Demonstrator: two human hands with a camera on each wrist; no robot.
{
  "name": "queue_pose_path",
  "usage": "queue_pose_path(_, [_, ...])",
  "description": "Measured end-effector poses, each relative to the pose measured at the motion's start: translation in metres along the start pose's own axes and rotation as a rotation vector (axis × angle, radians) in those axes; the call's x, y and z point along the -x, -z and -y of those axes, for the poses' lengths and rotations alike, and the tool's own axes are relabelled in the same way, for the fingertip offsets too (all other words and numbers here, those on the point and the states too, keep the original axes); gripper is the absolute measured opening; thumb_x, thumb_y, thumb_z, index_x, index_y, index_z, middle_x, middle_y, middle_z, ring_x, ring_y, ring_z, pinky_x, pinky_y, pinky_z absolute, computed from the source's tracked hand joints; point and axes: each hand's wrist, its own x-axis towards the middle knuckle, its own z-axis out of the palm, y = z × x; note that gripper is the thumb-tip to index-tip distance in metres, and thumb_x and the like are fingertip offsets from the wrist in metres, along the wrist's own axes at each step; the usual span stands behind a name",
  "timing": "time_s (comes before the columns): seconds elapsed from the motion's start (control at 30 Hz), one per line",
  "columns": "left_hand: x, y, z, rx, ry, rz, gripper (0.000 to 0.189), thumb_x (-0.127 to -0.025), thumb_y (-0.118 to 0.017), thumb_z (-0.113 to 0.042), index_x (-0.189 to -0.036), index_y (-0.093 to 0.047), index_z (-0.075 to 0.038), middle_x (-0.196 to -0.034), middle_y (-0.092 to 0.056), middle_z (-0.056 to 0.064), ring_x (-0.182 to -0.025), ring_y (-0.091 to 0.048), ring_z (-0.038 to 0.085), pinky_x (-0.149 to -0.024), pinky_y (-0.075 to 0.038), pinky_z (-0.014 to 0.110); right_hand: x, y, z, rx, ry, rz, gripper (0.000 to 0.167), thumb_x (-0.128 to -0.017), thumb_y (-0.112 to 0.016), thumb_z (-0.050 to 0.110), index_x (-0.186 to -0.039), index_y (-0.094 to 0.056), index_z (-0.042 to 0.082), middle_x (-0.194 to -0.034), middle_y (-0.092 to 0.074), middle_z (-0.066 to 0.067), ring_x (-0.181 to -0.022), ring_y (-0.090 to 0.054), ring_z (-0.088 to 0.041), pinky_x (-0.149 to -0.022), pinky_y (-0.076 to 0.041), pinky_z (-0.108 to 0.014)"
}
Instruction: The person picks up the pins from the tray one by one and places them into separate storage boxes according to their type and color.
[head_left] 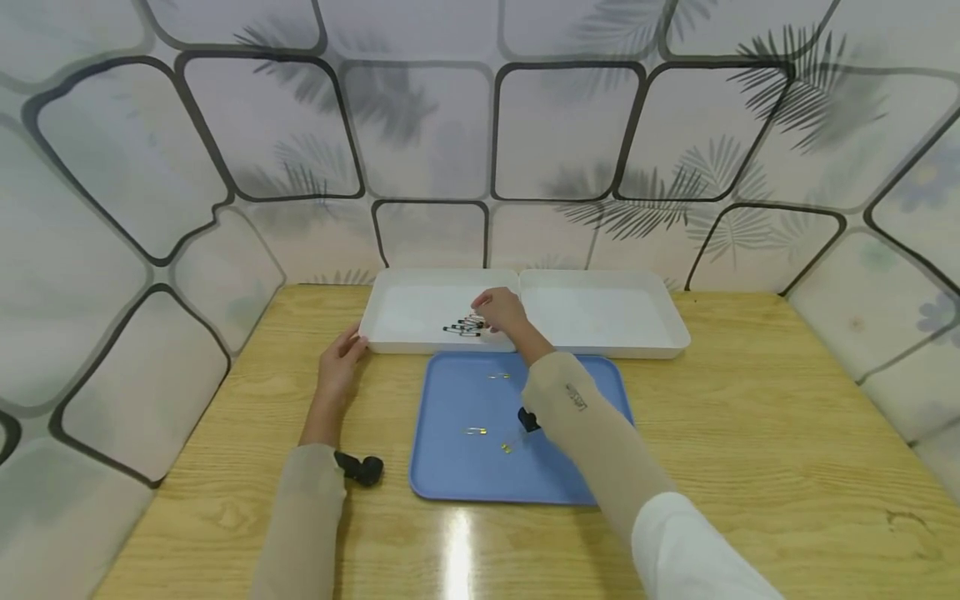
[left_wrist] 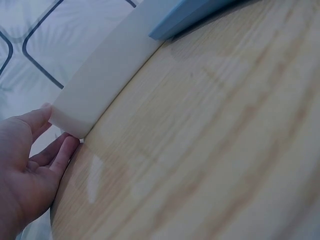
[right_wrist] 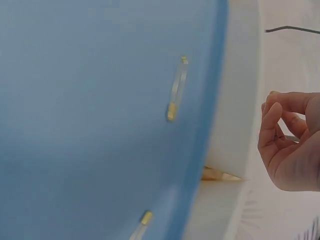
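A: How do the fingers of the right hand (head_left: 501,311) stand?

B: Narrow, thumb and fingertips drawn together over the tray. Whether they pinch anything, I cannot tell

A: What lies closest to them?

B: A loose heap of dark, slim safety pins (head_left: 463,327), just to the left of the fingertips, in the near right part of the shallow white rectangular tray (head_left: 405,304) on the left. Most have their long axis running left to right. I'd judge that short sideways relation the one that matters, and the right hand is clearly the nearer

A: And the left hand (head_left: 339,362)?

B: Well apart from the heap, it grips that tray's near left corner, thumb at the rim and fingers lower

A: Further out?

B: On the near side sits a shallow blue rectangular tray (head_left: 442,400) with three gold-tipped safety pins (head_left: 475,431) spread on it: two lie left to right, the third seems slanted. A second white rectangular tray (head_left: 600,308) stands just beside the first, on the right. All rest on a pale wood-grain table (head_left: 750,433) before a patterned backdrop (head_left: 427,233)
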Motion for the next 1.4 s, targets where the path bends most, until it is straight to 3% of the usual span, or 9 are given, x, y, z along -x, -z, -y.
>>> queue_pose_path(0.2, [0.001, -0.002, 0.002, 0.004, -0.009, -0.008, 0.044, -0.095, -0.052, -0.017, -0.137, -0.043, -0.008, -0.13, -0.046, 0.018, -0.11, -0.048, 0.026, -0.097, -0.037, 0.03, 0.023, 0.029, 0.002, -0.157, 0.083, 0.018, 0.018, -0.092, -0.056, 0.012, -0.106, -0.064, 0.004, -0.102, -0.062, -0.012, -0.069, -0.059, -0.021, -0.057, -0.051, -0.026])
queue_pose_path(0.47, [0.003, -0.001, 0.002, -0.001, -0.046, -0.029, 0.043, -0.095, -0.053, -0.016, -0.136, -0.045, -0.007, -0.129, -0.047, 0.018, -0.107, -0.049, 0.024, -0.095, -0.038, 0.029, 0.08, 0.074, -0.013, -0.15, 0.15, 0.033, 0.02, -0.093, -0.055, 0.014, -0.109, -0.062, 0.004, -0.104, -0.057, -0.011, -0.077, -0.057, -0.038, -0.056, -0.05, -0.03])
queue_pose_path(0.7, [0.004, -0.004, 0.001, 0.037, -0.081, -0.063, 0.041, -0.093, -0.055, -0.012, -0.132, -0.047, -0.001, -0.131, -0.047, 0.016, -0.115, -0.045, 0.022, -0.095, -0.039, 0.028, 0.131, 0.112, -0.049, -0.11, 0.146, 0.007, 0.021, -0.093, -0.056, 0.016, -0.109, -0.062, 0.003, -0.093, -0.058, -0.012, -0.064, -0.055, -0.027, -0.052, -0.048, -0.031])
queue_pose_path(0.83, [0.01, -0.007, -0.007, 0.038, -0.14, -0.138, 0.039, -0.092, -0.056, -0.012, -0.129, -0.049, 0.001, -0.128, -0.048, 0.015, -0.115, -0.045, 0.022, -0.094, -0.039, 0.028, 0.149, 0.127, -0.076, -0.134, 0.105, -0.033, 0.026, -0.093, -0.056, 0.017, -0.112, -0.06, 0.0, -0.095, -0.056, -0.018, -0.067, -0.055, -0.025, -0.055, -0.05, -0.034])
queue_pose_path(0.97, [0.021, -0.012, -0.019, 0.068, -0.25, -0.238, 0.035, -0.09, -0.059, -0.009, -0.123, -0.053, 0.002, -0.124, -0.051, 0.014, -0.116, -0.045, 0.022, -0.095, -0.038, 0.026, 0.16, 0.137, -0.098, -0.176, 0.049, -0.048, 0.031, -0.093, -0.056, 0.018, -0.115, -0.057, -0.003, -0.095, -0.056, -0.017, -0.072, -0.055, -0.024, -0.06, -0.051, -0.037])
queue_pose_path(1.03, [0.026, -0.015, -0.024, 0.097, -0.29, -0.246, 0.034, -0.089, -0.06, -0.008, -0.121, -0.054, 0.003, -0.123, -0.051, 0.014, -0.115, -0.045, 0.022, -0.095, -0.038, 0.025, 0.164, 0.143, -0.107, -0.184, 0.033, -0.063, 0.033, -0.094, -0.054, 0.02, -0.117, -0.056, -0.004, -0.096, -0.056, -0.014, -0.074, -0.056, -0.021, -0.063, -0.052, -0.036])
queue_pose_path(1.23, [0.045, -0.028, -0.028, 0.177, -0.349, -0.118, 0.028, -0.088, -0.062, -0.007, -0.114, -0.057, 0.004, -0.113, -0.058, 0.011, -0.106, -0.053, 0.018, -0.09, -0.042, 0.023, 0.165, 0.172, -0.14, -0.2, 0.026, -0.199, 0.041, -0.097, -0.048, 0.025, -0.123, -0.051, -0.007, -0.106, -0.051, -0.016, -0.085, -0.054, -0.014, -0.069, -0.05, -0.022])
queue_pose_path(1.3, [0.051, -0.032, -0.027, 0.2, -0.382, -0.038, 0.027, -0.087, -0.062, -0.005, -0.112, -0.057, 0.005, -0.109, -0.06, 0.008, -0.103, -0.055, 0.016, -0.088, -0.044, 0.023, 0.159, 0.182, -0.151, -0.198, 0.017, -0.26, 0.044, -0.097, -0.047, 0.027, -0.124, -0.049, -0.007, -0.109, -0.051, -0.015, -0.089, -0.052, -0.013, -0.073, -0.048, -0.02])
queue_pose_path(1.4, [0.06, -0.038, -0.026, 0.192, -0.42, 0.12, 0.029, -0.086, -0.063, -0.002, -0.113, -0.056, 0.008, -0.107, -0.061, 0.009, -0.1, -0.057, 0.017, -0.087, -0.045, 0.025, 0.147, 0.192, -0.168, -0.213, -0.025, -0.321, 0.047, -0.097, -0.047, 0.027, -0.129, -0.045, -0.007, -0.115, -0.048, -0.014, -0.097, -0.048, -0.014, -0.086, -0.043, -0.029])
